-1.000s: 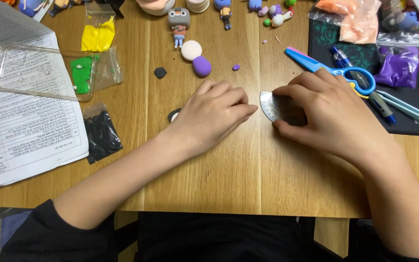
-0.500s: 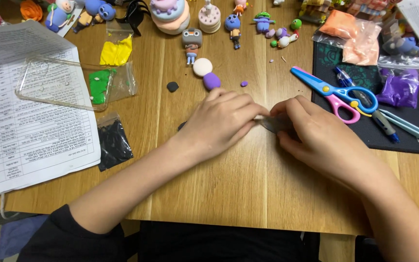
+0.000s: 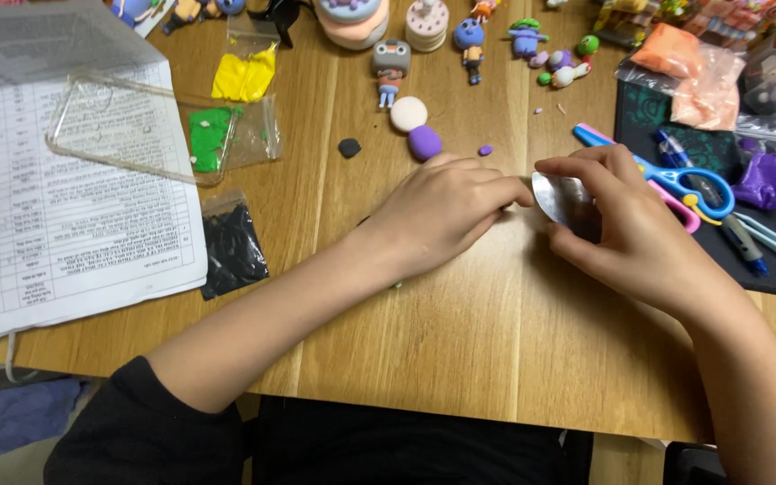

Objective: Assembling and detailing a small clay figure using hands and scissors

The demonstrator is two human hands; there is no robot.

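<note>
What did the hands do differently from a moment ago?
The right hand lifted the shiny grey piece, which half a second ago was hidden between the hands, so its rounded edge shows again. The left hand stayed flat on the table. The white ball, purple ball and scissors stayed put.

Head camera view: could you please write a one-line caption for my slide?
Right hand holds a grey clay disc beside the left hand on a wooden table.

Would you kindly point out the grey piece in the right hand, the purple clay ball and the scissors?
grey piece (image 3: 557, 198), head view, its bare left part.
purple clay ball (image 3: 425, 143), head view, its middle.
scissors (image 3: 695, 186), head view, blue handle loop.
</note>
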